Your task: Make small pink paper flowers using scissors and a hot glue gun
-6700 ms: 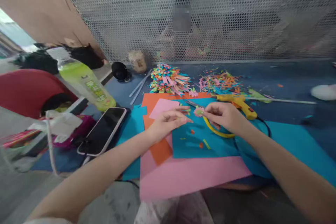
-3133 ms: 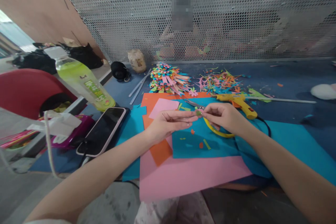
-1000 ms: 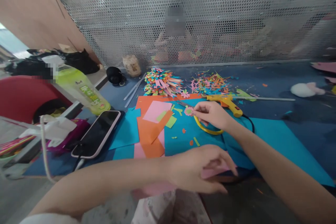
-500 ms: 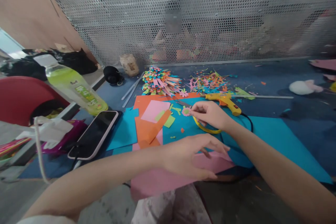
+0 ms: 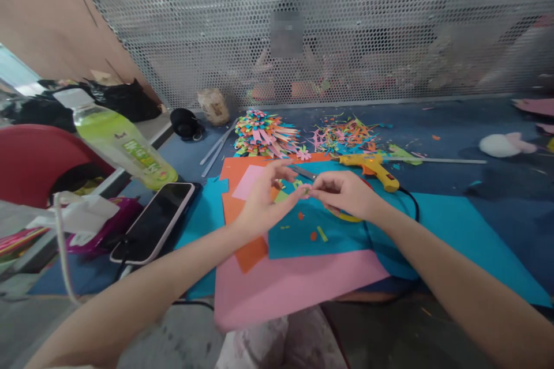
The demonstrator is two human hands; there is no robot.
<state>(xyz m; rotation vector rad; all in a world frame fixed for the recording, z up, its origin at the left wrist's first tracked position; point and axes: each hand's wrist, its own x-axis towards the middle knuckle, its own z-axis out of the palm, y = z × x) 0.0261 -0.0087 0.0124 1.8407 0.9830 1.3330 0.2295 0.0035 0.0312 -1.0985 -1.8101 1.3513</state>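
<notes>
My right hand (image 5: 348, 193) is pinched on the edge of a small pink paper flower (image 5: 306, 191) with a green centre. From the other side, my left hand (image 5: 270, 196) meets the flower with its thumb tip, its other fingers apart from the thumb. Scissors (image 5: 305, 172) lie under my right hand, their yellow handle partly covered. Beneath both hands is a blue paper sheet (image 5: 320, 242) with small green and orange scraps on it. Another pink paper flower (image 5: 303, 153) lies just beyond the scissors.
A yellow glue gun (image 5: 375, 172) with its cord lies right of the hands. Behind are a fringed multicoloured paper bundle (image 5: 264, 135) and a heap of paper shreds (image 5: 346, 135). Left stand a drink bottle (image 5: 125, 144) and a phone (image 5: 156, 222). A perforated metal panel (image 5: 208, 29) closes the back.
My left hand has moved up and away from the table's front edge, bringing its thumb to the flower. My right hand keeps its pinch on the flower, slightly lower. An orange and a green scrap now show.
</notes>
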